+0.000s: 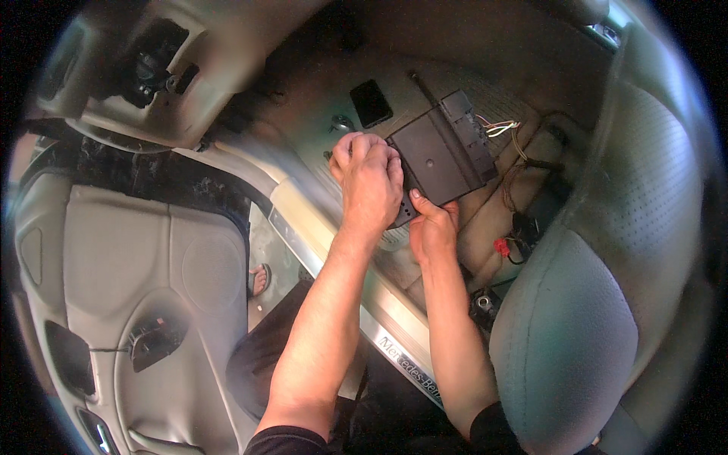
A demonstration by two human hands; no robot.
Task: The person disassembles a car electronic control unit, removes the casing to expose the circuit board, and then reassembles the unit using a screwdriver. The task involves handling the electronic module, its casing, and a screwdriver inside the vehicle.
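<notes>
A flat black electronic control box (pixel 436 155) is held over the car's floor, tilted, between my two hands. Along its far right side runs a row of connector housings (pixel 464 121), with thin white and orange wires (pixel 498 127) coming out. My left hand (pixel 368 178) is curled over the box's left edge, its fingertips partly hidden. Lower down, my right hand (pixel 434 227) grips the near corner, thumb on top and fingers beneath. A black smartphone (pixel 371 103) lies on the floor just beyond my left hand, with a small shiny metal piece (pixel 341 123) beside it.
A grey seat (pixel 565 341) stands close on the right. Loose wiring with a red connector (pixel 501 246) lies beside its base. The pale door sill (pixel 398 326) passes under my forearms. At left hangs the open door panel (pixel 129 265); a sandalled foot (pixel 259 279) shows near it.
</notes>
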